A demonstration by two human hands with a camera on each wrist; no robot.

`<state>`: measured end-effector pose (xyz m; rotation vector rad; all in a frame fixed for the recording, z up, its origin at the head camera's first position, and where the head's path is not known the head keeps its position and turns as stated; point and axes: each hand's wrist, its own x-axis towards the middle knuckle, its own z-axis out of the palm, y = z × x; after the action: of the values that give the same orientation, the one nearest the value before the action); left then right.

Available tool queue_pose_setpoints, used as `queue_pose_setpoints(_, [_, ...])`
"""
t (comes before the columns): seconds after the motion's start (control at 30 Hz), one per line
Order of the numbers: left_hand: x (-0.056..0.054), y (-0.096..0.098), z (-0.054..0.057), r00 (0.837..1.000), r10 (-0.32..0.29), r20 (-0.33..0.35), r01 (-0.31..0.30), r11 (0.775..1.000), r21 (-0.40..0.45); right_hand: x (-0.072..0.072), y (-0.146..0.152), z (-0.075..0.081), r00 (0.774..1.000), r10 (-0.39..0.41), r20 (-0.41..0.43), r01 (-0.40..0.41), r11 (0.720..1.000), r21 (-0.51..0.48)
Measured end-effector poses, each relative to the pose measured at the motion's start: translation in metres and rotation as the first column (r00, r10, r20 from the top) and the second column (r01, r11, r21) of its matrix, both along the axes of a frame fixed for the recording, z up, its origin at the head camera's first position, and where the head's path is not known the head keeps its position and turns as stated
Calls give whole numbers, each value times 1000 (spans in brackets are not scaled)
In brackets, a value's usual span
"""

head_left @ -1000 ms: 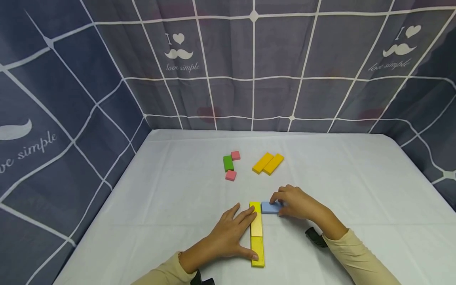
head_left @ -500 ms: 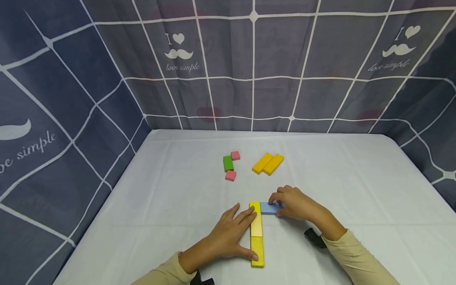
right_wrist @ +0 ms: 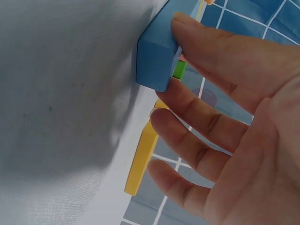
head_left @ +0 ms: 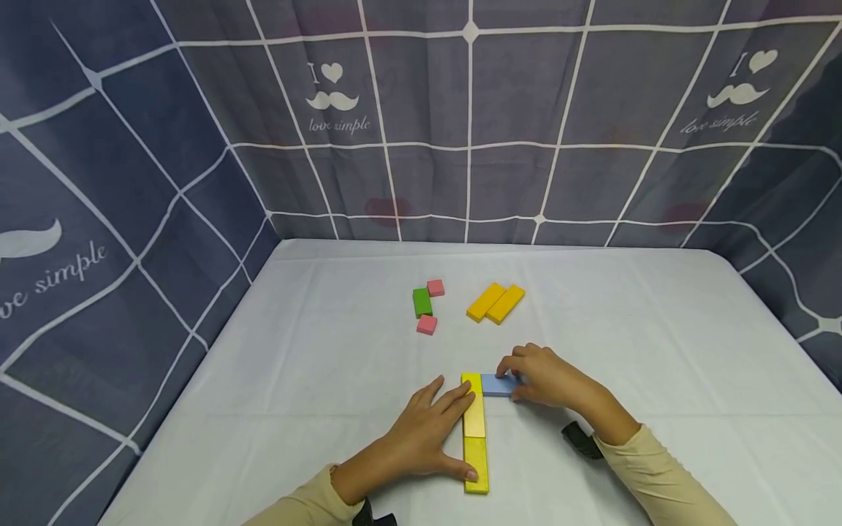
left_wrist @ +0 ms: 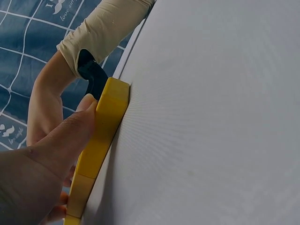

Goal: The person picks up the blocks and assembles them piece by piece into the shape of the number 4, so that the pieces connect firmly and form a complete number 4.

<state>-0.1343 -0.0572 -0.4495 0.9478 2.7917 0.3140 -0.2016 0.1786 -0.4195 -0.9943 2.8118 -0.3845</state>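
Observation:
A straight row of yellow blocks (head_left: pixel 476 454), with a paler stretch in it, lies end to end on the white cloth. My left hand (head_left: pixel 424 436) is spread along its left side, thumb on the near block and fingertips at the far part. The left wrist view has the thumb against the yellow block (left_wrist: pixel 102 129). At the row's far end a light blue block (head_left: pixel 492 385) extends to the right, its left end against the row. My right hand (head_left: pixel 544 376) pinches this blue block (right_wrist: pixel 158 54) between thumb and fingers, covering its right end.
Farther back on the white table (head_left: pixel 316 321) lie a green block (head_left: pixel 422 302) and two pink pieces (head_left: pixel 427 324). Right of them, two orange-yellow blocks (head_left: pixel 505 304) sit side by side. Dark gridded curtains (head_left: pixel 421 95) hang behind and at the sides.
The right hand has slid the blue block slightly left, closing the small gap to the yellow row. The left hand has stayed in place.

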Motion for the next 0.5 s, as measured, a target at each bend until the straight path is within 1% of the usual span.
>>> queue_pose_setpoints(0.33, [0, 0, 1, 1000, 4, 11, -4, 1000, 5, 0, -1, 1, 1000, 4, 6, -4, 1000, 8])
queue_pose_setpoints(0.5, [0, 0, 1, 1000, 1, 1, -1, 1000, -7, 0, -1, 2, 1000, 6, 9, -6, 1000, 6])
